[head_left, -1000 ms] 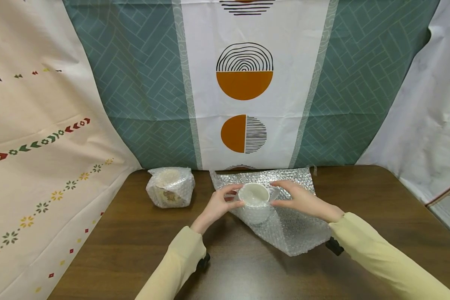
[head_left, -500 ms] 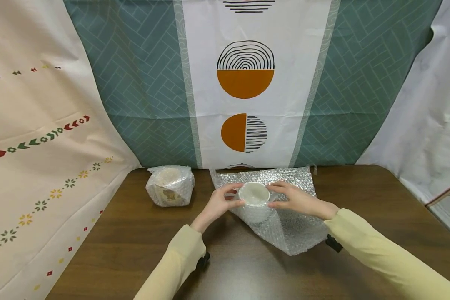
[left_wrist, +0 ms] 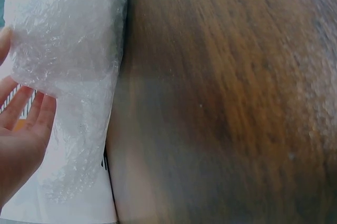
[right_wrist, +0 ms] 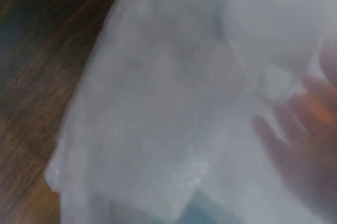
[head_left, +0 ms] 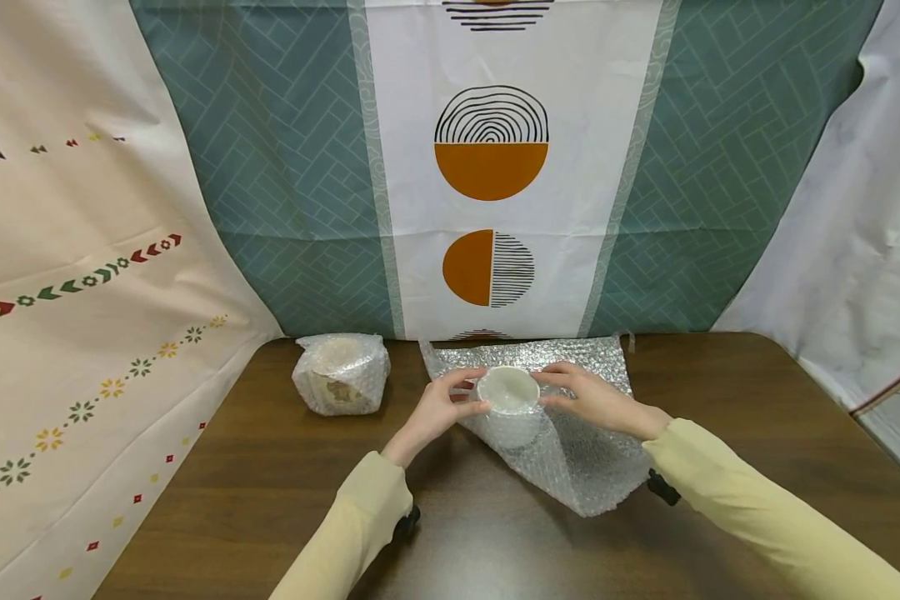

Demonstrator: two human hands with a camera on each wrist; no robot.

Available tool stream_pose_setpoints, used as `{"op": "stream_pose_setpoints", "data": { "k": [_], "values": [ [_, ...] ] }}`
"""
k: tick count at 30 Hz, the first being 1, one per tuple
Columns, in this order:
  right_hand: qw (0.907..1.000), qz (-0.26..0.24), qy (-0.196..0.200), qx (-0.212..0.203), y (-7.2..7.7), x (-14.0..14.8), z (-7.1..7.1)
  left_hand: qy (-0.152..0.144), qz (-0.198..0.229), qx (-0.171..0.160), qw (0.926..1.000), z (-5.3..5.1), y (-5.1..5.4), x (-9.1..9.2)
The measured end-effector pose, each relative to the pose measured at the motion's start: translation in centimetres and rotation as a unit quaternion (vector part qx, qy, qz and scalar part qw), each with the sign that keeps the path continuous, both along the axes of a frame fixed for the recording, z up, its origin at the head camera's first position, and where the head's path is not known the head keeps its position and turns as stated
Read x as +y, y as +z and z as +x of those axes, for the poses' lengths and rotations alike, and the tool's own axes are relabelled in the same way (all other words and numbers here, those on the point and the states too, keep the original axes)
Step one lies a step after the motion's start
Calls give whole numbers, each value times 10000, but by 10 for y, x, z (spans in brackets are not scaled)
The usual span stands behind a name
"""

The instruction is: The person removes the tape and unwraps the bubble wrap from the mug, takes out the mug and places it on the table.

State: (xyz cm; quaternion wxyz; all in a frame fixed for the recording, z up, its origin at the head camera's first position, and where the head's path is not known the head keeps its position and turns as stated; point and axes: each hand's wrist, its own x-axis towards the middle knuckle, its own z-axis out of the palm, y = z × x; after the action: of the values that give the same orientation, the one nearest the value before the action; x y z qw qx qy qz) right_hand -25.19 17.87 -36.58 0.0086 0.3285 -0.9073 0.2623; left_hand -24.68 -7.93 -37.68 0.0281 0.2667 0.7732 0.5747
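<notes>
A white mug (head_left: 508, 390) stands mid-table with its round opening facing up, bubble wrap (head_left: 600, 467) around its front and lower sides. My left hand (head_left: 437, 412) holds its left side, thumb toward the front and fingers behind. On the right, my right hand (head_left: 596, 400) grips at the rim and wrap, thumb low and fingers higher. The left wrist view shows the wrapped side of the mug (left_wrist: 63, 40) above the left fingers. In the blurred right wrist view, the right fingers (right_wrist: 287, 129) lie against or behind the translucent sheet; exact contact is unclear.
A second bundle (head_left: 341, 375) in bubble wrap sits at the back left of the brown wooden table (head_left: 285, 517). The sheet's far part lies flat toward the patterned curtain (head_left: 487, 208) behind. Its front corner droops over the table.
My right hand has moved left, closing in on the mug's right side, and its fingers have drawn nearer the rim. The left hand and the mug stay in place.
</notes>
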Motion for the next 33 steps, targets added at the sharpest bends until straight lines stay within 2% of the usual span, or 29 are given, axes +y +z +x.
{"op": "stream_pose_setpoints", "data": {
  "k": [8, 13, 20, 23, 29, 33],
  "values": [
    [9989, -190, -287, 328, -3, -6, -5, 28, -21, 12, 10000, 1, 1, 1],
    [9981, -273, -474, 296, -1, -10, -6, 86, -80, 42, 9999, -1, 0, 2],
    [9980, -220, -568, 187, 2, -10, -6, 227, -162, 200, 9994, -16, -20, 1],
    [9979, -289, -560, 176, 2, -10, -7, 255, -250, 290, 9989, -17, -23, 1],
    [9976, -242, -633, 141, 1, -11, -7, 260, -433, 513, 9974, -17, -22, 0],
    [9970, -229, -734, 99, 1, -12, -7, 400, -719, 534, 9952, -15, -18, -3]
  ]
}}
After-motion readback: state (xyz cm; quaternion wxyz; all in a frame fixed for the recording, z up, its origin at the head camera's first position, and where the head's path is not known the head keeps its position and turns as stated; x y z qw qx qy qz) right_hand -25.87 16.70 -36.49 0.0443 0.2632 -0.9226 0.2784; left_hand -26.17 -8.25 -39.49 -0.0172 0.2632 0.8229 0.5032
